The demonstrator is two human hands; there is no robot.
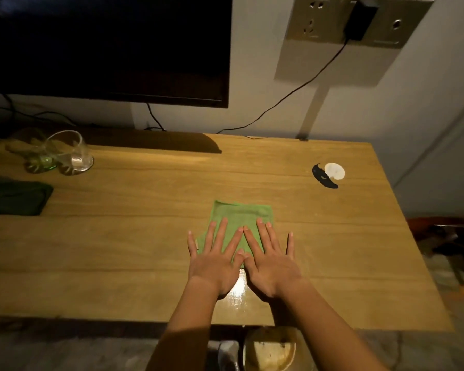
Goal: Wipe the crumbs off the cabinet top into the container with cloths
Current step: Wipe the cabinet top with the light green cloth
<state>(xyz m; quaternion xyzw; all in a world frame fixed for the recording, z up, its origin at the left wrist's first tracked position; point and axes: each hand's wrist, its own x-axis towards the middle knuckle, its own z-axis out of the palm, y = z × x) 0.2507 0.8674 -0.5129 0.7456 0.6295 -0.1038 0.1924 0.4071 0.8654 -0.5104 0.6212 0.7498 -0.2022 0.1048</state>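
Probably midway: my left hand and right hand, grip wide, press the green cloth flat near the worktop front edge; container sits below; crumbs too dim to see.

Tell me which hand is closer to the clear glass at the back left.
Left. The left hand presses the green cloth, with the glass away to its left and farther back; the right hand lies beside it, on the side away from the glass.
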